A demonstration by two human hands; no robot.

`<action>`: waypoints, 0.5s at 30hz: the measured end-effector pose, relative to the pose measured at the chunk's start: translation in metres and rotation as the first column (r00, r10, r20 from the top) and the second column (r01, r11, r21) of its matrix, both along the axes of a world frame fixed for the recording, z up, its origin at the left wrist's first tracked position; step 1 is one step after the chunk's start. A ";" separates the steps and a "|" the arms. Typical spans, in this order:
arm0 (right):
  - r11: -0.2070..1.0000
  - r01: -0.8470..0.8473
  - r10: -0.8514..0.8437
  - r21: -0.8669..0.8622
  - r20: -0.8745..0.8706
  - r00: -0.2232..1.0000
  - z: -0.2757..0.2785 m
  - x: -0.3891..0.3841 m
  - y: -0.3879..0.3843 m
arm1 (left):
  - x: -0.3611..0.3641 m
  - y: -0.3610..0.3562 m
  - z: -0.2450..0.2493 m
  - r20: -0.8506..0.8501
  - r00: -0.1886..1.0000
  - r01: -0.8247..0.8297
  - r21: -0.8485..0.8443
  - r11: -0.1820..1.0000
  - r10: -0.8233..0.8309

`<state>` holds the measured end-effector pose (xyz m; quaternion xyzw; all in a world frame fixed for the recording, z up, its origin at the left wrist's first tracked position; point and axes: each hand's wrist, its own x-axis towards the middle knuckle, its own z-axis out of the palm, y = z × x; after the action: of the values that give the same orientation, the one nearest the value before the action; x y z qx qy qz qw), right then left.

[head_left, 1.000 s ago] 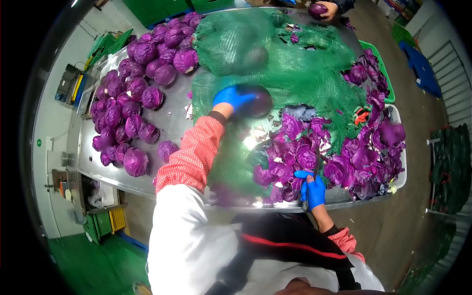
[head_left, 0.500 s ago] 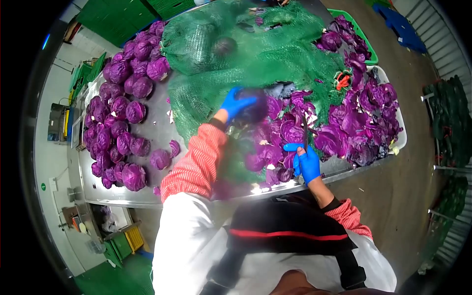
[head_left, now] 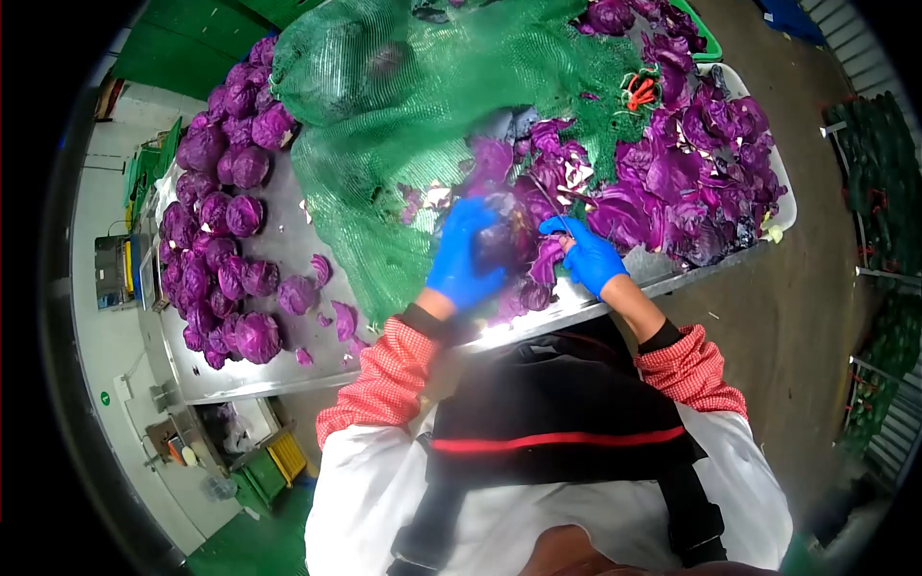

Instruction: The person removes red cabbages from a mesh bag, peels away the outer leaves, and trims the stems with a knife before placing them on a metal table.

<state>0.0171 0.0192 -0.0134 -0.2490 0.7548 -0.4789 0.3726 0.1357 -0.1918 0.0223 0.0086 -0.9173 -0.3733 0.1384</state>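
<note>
Two hands, both in blue gloves; one cabbage [head_left: 501, 240] between them, at the near edge of the net [head_left: 403, 115] where it meets the purple scraps. The left hand [head_left: 461, 261] is wrapped round the cabbage from the left, fingers curled tight over its top; the head is dark purple and blurred. The right hand [head_left: 591, 254] is just right of the cabbage, closed on the handle of one knife [head_left: 544, 198]; the thin blade slants up and away over the scraps, and I cannot tell whether it touches the cabbage.

The net is one broad green sheet, bunched and spread over the middle of the steel table [head_left: 279, 370]; one round shape shows through it at its far left end, too blurred to name. Left of the net lies a heap [head_left: 221, 240] of whole purple heads, some thirty, too crowded for an exact count. Between heap and net lie about four loose bits [head_left: 343, 318]. Right of the net is a thick pile of cut leaves [head_left: 691, 182], past counting; at the net's far right edge sits one small red-orange thing [head_left: 639, 91], too small to make out.

Far left of the net, on the wall, is one round green sign [head_left: 104, 396], its mark unreadable.
</note>
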 end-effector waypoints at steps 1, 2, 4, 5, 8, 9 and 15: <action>0.997 -0.072 0.076 0.032 -0.137 0.988 -0.011 -0.001 0.002 | 0.004 0.003 -0.006 0.032 0.990 -0.140 0.147 0.979 0.137; 0.988 -0.138 0.152 0.070 -0.270 0.951 -0.018 -0.002 0.004 | 0.008 0.005 -0.013 0.081 0.961 -0.277 0.282 0.918 0.265; 0.962 -0.131 0.172 0.241 -0.154 0.973 0.002 0.005 0.002 | 0.003 0.015 -0.001 0.320 0.846 -0.529 0.595 0.605 0.426; 0.936 -0.137 0.176 0.324 -0.095 0.980 0.016 0.008 -0.001 | -0.002 0.013 -0.011 0.311 0.834 -0.550 0.535 0.642 0.455; 0.937 -0.111 0.183 0.333 -0.195 0.963 0.011 -0.005 -0.001 | -0.006 0.010 -0.038 0.374 0.830 -0.553 0.458 0.696 0.413; 0.949 -0.104 0.183 0.297 -0.255 0.949 0.016 -0.010 -0.002 | -0.005 0.010 -0.044 0.329 0.840 -0.535 0.366 0.761 0.432; 0.920 -0.283 0.381 0.272 -0.439 0.814 0.032 -0.025 -0.018 | 0.001 0.020 -0.043 0.228 0.876 -0.467 0.178 0.866 0.425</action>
<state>-0.0081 0.0014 0.0189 -0.4514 0.8113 -0.2526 0.2726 0.1370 -0.1717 -0.0211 0.2709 -0.8499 -0.4313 0.1353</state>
